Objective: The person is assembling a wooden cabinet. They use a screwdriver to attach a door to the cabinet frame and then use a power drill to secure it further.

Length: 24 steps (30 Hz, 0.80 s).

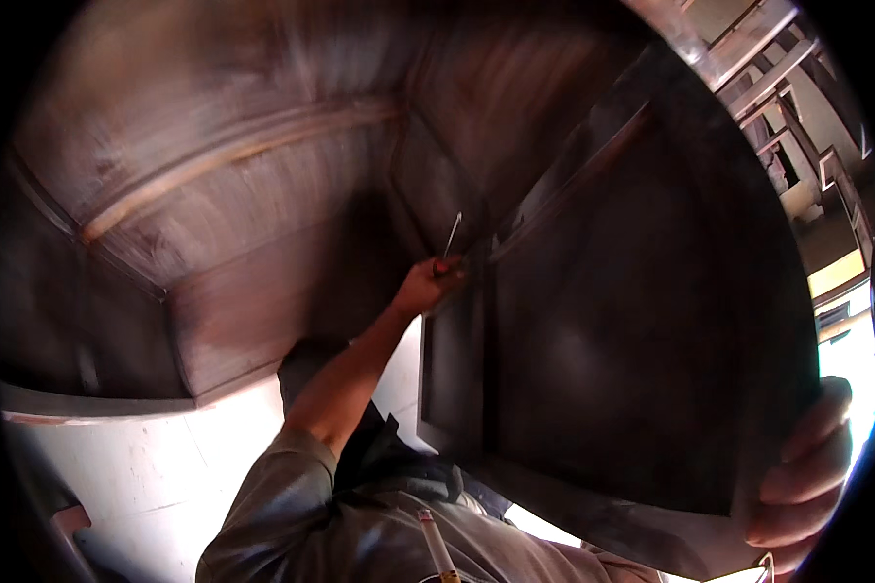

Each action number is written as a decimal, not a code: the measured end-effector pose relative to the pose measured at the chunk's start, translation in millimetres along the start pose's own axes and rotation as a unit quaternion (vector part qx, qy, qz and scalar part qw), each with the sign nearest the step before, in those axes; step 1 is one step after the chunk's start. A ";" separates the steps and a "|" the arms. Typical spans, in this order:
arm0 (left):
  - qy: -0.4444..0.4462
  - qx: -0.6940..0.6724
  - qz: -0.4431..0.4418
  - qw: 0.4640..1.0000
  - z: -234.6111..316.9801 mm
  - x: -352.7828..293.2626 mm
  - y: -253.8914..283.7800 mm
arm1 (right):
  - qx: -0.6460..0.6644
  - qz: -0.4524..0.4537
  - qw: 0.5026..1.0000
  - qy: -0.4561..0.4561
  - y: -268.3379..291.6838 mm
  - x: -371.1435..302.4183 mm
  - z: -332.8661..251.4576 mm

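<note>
A dark brown wooden cabinet (253,291) stands open before me, with a panelled door (612,321) swung out on the right. My left hand (431,285) is closed at the inner edge of that door, near the corner where it meets the cabinet. From its fingers a thin tool with a bright, slender shaft (453,233) points upward; a small reddish part shows at the grip. Over on the far right, my right hand (802,476) wraps its fingers round the door's outer edge. The thumb is hidden behind the door.
Inside the cabinet a lighter wooden rail (233,165) runs across the panels. Pale tiled floor (146,466) shows below. Wooden frames (797,126) are stacked at the upper right. A cigarette (436,544) sticks up at the lower edge, in front of my shirt.
</note>
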State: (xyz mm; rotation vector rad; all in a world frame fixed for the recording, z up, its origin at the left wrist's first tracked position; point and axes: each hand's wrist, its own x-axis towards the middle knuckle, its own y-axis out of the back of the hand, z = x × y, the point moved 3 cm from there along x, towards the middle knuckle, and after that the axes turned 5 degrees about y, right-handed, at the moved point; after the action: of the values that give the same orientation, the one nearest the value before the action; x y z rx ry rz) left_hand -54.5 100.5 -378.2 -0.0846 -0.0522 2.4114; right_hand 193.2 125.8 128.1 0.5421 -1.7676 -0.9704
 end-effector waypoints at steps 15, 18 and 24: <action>0.001 0.166 -0.010 0.986 22.3 -3.6 2.1 | -0.039 -0.060 0.997 -0.013 -20.2 51.3 3.3; 0.003 0.125 -0.009 0.992 67.4 -26.7 16.2 | -0.053 -0.019 0.998 0.018 -32.7 63.0 14.2; -0.010 -0.002 -0.128 0.992 175.7 -109.1 21.7 | -0.163 0.050 0.985 -0.001 -64.3 90.1 27.9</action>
State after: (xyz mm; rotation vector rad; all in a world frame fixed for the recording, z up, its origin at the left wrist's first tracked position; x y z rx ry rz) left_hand -1.0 9.1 -199.3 -0.0518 -0.0726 2.1564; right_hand 127.4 32.9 121.0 0.2423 -1.5793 -1.1593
